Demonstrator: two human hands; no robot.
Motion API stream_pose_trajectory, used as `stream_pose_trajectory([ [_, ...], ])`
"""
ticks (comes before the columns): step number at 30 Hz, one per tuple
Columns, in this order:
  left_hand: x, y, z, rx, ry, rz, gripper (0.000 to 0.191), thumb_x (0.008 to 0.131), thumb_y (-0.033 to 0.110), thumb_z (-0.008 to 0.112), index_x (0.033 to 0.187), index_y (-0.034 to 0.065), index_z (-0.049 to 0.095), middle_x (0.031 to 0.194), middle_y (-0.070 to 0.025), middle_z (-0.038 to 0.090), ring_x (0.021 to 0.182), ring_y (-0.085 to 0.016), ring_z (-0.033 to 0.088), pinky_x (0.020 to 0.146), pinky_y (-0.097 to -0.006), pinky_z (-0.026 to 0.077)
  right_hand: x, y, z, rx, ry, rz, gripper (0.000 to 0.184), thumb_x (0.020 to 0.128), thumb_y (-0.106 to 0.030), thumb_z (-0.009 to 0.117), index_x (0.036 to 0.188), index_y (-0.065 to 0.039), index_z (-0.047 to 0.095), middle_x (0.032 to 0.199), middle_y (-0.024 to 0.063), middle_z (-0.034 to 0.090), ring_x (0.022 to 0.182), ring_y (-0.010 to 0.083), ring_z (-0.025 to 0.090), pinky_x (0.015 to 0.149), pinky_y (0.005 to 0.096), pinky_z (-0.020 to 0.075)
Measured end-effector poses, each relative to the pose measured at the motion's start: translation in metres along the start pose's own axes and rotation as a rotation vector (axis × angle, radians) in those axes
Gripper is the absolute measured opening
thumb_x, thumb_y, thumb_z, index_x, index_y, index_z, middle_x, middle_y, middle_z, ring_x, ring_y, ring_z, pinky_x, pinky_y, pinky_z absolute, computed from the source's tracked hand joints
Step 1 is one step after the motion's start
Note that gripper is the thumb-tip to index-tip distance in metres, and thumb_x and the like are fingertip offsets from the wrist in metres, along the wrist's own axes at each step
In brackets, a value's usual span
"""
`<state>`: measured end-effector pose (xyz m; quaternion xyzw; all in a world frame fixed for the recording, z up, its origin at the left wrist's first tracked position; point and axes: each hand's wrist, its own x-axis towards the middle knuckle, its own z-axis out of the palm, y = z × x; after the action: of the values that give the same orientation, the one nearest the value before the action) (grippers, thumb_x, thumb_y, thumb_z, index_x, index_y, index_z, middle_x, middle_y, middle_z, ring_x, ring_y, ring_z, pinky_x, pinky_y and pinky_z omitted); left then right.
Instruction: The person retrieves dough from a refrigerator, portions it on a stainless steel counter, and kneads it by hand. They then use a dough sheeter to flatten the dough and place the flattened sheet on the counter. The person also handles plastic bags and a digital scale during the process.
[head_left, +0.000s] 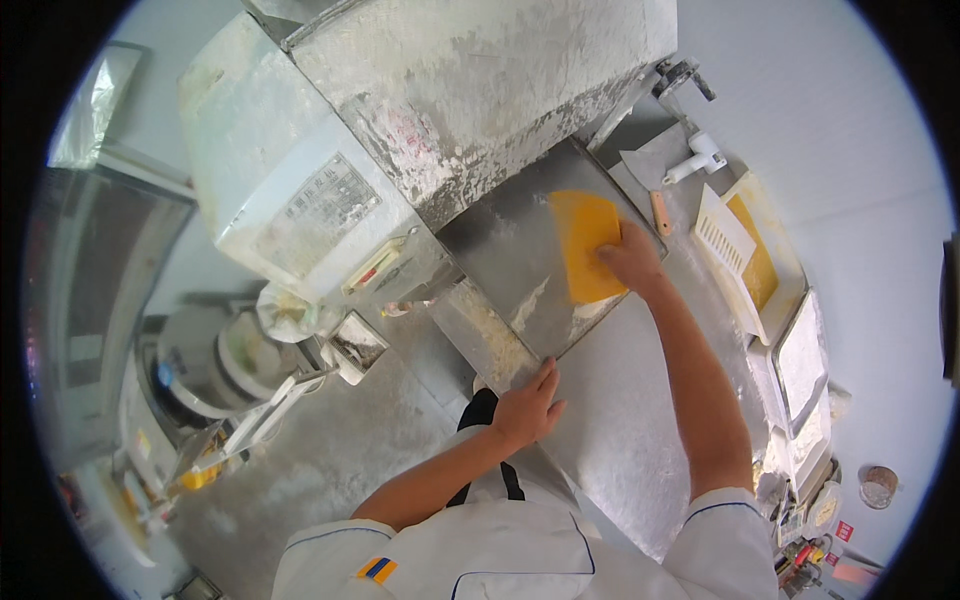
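My right hand (636, 259) grips a flat yellow plastic dough scraper (585, 247) by its right edge. The scraper is over the steel tray (495, 251) in front of a flour-dusted dough-pressing machine (480, 97). White flour or dough residue (529, 304) lies on the tray to the scraper's left. My left hand (529, 409) rests at the tray's near corner, its fingers extended and thumb apart, holding nothing. Just beyond its fingertips, a narrow metal ledge (480, 330) carries pale crumbs of dough or flour.
On the steel worktable (630, 405) to the right are a wooden-handled scraper (660, 212), a white plastic tool (697, 159) and a white tub (739, 277) holding a slotted piece. A hand crank (684, 79) juts from the machine. A round mixer-like appliance (225, 360) stands left.
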<state>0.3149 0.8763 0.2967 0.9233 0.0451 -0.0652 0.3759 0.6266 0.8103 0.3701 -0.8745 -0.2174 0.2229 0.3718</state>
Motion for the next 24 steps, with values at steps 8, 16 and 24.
stream_pose_trajectory([
  [8, 0.000, -0.002, 0.004, -0.011, 0.039, 0.021, 0.059, 0.095, 0.033, 0.068, 0.142, 0.0012, 0.052, 0.155, -0.0166, 0.051, 0.102, -0.036, 0.074, 0.076, -0.0447, 0.063, 0.008, -0.011, 0.055, -0.467, -0.139, -0.015, 0.038, 0.089, -0.015, 0.062, 0.124, 0.000, 0.057, 0.102, 0.0305, 0.071, 0.102, 0.0504, 0.067, 0.090, 0.0566, 0.0526],
  [16, 0.000, 0.001, 0.002, 0.010, 0.043, 0.027, 0.056, 0.095, 0.032, 0.066, 0.142, 0.0041, 0.053, 0.156, -0.0167, 0.050, 0.095, -0.038, 0.074, 0.075, -0.0469, 0.062, -0.048, -0.029, 0.089, -0.293, -0.253, -0.105, 0.037, 0.088, -0.011, 0.062, 0.122, 0.001, 0.055, 0.093, 0.0306, 0.070, 0.094, 0.0513, 0.067, 0.083, 0.0572, 0.0520],
  [24, -0.007, 0.002, 0.011, -0.004, 0.018, -0.038, 0.052, 0.096, 0.029, 0.065, 0.141, 0.0049, 0.054, 0.148, -0.0151, 0.059, 0.099, -0.039, 0.073, 0.077, -0.0481, 0.061, -0.087, -0.049, 0.079, -0.263, -0.215, -0.149, 0.034, 0.091, -0.014, 0.062, 0.120, 0.000, 0.058, 0.091, 0.0278, 0.071, 0.092, 0.0493, 0.067, 0.082, 0.0545, 0.0518],
])
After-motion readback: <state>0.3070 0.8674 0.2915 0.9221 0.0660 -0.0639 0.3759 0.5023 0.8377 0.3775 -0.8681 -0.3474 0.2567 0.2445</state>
